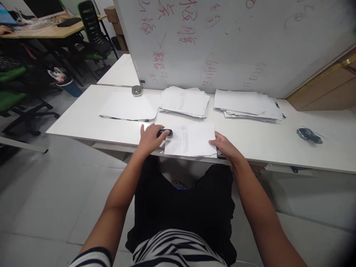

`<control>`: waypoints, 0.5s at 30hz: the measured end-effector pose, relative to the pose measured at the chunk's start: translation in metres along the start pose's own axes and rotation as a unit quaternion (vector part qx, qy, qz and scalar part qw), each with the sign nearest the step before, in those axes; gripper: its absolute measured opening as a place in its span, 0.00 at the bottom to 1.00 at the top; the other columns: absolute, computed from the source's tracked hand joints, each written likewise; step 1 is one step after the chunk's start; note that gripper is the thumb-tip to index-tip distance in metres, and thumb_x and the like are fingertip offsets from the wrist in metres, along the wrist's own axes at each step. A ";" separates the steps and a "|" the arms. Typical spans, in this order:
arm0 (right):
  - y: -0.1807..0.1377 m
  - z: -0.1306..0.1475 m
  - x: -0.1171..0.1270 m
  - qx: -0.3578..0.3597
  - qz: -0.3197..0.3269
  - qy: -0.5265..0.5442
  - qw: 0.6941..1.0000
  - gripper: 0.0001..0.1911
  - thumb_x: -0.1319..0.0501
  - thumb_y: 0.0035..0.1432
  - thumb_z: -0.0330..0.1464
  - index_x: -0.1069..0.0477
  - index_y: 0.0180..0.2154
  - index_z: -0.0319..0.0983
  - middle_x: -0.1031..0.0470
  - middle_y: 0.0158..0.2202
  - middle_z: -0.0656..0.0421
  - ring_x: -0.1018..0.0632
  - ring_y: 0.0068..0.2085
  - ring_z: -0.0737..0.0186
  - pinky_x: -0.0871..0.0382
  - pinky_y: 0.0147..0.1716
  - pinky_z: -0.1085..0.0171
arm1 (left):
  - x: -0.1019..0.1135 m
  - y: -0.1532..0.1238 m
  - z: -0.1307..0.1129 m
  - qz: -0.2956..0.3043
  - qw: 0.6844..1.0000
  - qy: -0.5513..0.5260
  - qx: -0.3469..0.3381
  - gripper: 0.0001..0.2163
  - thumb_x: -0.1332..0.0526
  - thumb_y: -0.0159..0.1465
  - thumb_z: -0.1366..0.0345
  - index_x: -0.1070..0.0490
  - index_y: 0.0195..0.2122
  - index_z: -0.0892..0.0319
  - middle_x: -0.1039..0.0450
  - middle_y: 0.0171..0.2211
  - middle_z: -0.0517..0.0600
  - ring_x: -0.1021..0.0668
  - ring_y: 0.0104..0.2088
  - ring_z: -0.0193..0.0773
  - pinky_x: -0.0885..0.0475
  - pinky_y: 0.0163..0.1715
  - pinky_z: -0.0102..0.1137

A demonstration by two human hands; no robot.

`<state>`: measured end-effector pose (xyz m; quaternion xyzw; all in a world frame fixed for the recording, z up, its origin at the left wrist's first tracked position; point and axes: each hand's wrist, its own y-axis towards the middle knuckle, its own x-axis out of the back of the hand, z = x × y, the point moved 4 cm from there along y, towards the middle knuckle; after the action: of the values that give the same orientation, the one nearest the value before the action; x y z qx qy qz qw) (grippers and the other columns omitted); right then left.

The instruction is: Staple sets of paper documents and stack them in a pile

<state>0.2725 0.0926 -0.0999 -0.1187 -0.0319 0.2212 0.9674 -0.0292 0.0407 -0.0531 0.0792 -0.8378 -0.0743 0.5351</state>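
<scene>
Printed sheets of paper (191, 142) lie at the front edge of the white desk, a thin set with text and a round mark on top. My right hand (224, 146) grips them at the right edge, thumb on top and fingers underneath. At their upper left corner is a small black stapler (167, 132), partly covered by my left hand (151, 137). My left thumb presses along it and the other fingers curl around its far side. The stapler's rounded end overlaps the sheets' corner; whether paper is between its jaws cannot be seen.
Behind the sheets lie two paper stacks, a middle one (185, 102) and a right one (247, 105). A blank sheet (129, 105) with a pen along its edge and a grey-topped item (136, 91) are left. A dark object (308, 135) lies right. A whiteboard (222, 48) stands behind.
</scene>
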 end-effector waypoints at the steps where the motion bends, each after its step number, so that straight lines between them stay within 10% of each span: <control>1: 0.000 0.001 0.000 0.001 -0.004 0.001 1.000 0.25 0.36 0.53 0.37 0.31 0.53 0.44 0.22 0.46 0.58 0.21 0.38 0.59 0.27 0.38 0.62 | 0.005 0.006 -0.003 -0.003 1.000 0.002 0.010 0.19 0.52 0.67 0.47 0.30 0.47 0.52 0.26 0.50 0.50 0.30 0.54 0.47 0.55 0.62 0.53; 6: -0.001 0.003 -0.004 0.013 -0.030 0.021 0.999 0.26 0.34 0.52 0.43 0.30 0.52 0.43 0.22 0.47 0.56 0.21 0.42 0.56 0.27 0.46 0.56 | 0.013 0.054 -0.020 -0.047 0.998 0.024 0.022 0.20 0.53 0.67 0.49 0.29 0.32 0.57 0.26 0.32 0.53 0.26 0.38 0.45 0.34 0.44 0.42; 15: -0.004 0.007 -0.005 0.042 -0.058 0.015 0.997 0.23 0.31 0.50 0.41 0.28 0.48 0.43 0.21 0.43 0.57 0.22 0.44 0.54 0.27 0.45 0.56 | -0.050 0.088 -0.009 0.004 0.998 0.036 0.059 0.20 0.49 0.66 0.53 0.33 0.23 0.60 0.38 0.19 0.53 0.28 0.32 0.48 0.37 0.34 0.40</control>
<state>0.2686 0.0881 -0.0921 -0.0798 -0.0148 0.1644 0.9831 -0.0045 0.1373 -0.0754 0.1103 -0.8211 -0.0199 0.5597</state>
